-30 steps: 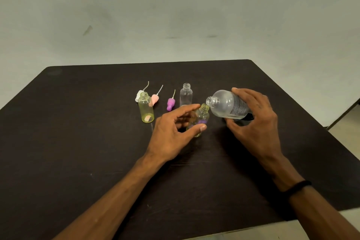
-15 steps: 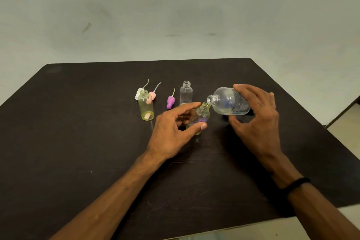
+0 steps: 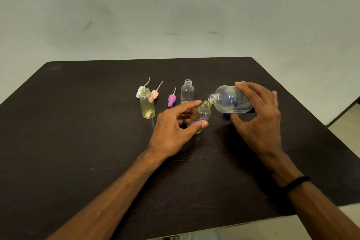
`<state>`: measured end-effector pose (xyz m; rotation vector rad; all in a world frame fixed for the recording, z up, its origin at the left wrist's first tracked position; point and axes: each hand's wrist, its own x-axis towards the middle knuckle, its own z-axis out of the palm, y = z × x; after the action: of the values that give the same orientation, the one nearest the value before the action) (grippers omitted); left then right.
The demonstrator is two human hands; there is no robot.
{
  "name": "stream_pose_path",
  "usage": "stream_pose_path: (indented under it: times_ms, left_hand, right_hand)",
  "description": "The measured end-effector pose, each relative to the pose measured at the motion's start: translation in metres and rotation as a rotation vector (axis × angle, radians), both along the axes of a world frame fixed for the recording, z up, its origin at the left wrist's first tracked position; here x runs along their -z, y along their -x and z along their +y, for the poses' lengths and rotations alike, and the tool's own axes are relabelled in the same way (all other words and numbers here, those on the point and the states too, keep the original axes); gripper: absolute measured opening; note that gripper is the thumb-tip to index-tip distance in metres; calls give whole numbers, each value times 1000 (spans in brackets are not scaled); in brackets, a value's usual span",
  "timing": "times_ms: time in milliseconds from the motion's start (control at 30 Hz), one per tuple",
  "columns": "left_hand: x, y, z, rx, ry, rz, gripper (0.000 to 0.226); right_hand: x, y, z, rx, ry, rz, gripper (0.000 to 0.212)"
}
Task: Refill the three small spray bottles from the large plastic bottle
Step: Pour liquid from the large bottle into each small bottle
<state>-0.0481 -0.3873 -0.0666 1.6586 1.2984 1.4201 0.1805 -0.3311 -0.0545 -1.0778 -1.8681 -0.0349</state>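
My right hand [image 3: 257,119] grips the large clear plastic bottle [image 3: 229,101], tipped on its side with its open neck pointing left. The neck sits just above the mouth of a small yellowish spray bottle [image 3: 202,115], which my left hand [image 3: 175,126] holds between thumb and fingers, slightly tilted. A second small yellowish bottle [image 3: 147,105] stands uncapped at the left. A small clear bottle [image 3: 187,91] stands uncapped behind my left hand.
Three spray tops with dip tubes lie on the dark table [image 3: 78,142]: a white one [image 3: 139,91], a pink one [image 3: 155,93] and a purple one [image 3: 171,99]. A blue cap [image 3: 226,116] lies partly hidden under the large bottle. A pale wall rises behind.
The large bottle has tipped further and its neck has come down closer to the mouth of the small bottle in my left hand. My left hand has stayed in place.
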Motion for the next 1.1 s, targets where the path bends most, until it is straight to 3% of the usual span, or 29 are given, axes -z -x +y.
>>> stream_pose_path:
  times_ms: [1100]
  left_hand:
    - [3, 0, 1, 17, 0, -9, 57]
  right_hand:
    - [-2, 1, 1, -5, -27, -10, 84]
